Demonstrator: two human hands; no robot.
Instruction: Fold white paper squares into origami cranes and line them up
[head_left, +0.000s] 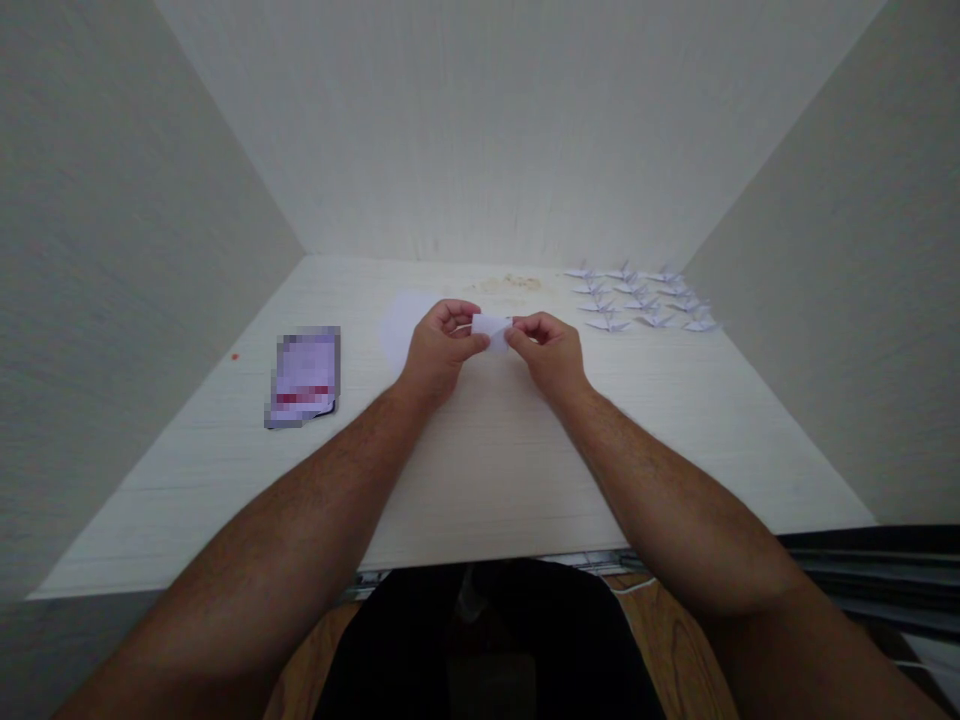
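A small piece of folded white paper [492, 331] is held up between my two hands, above the middle of the table. My left hand [442, 345] pinches its left edge between thumb and fingers. On the opposite side, my right hand [549, 352] grips the right edge the same way, thumb in front. Behind my left hand lies a stack of white paper sheets [401, 325], partly covered by the hand. Several folded white paper cranes [637, 297] stand in rows at the back right.
A blurred-out rectangular device [306, 375] lies on the left of the pale table [480, 480]. Brownish stains [517, 283] mark the tabletop near the back wall. A small red spot [235, 357] shows at the left edge. Walls enclose the left, back and right sides.
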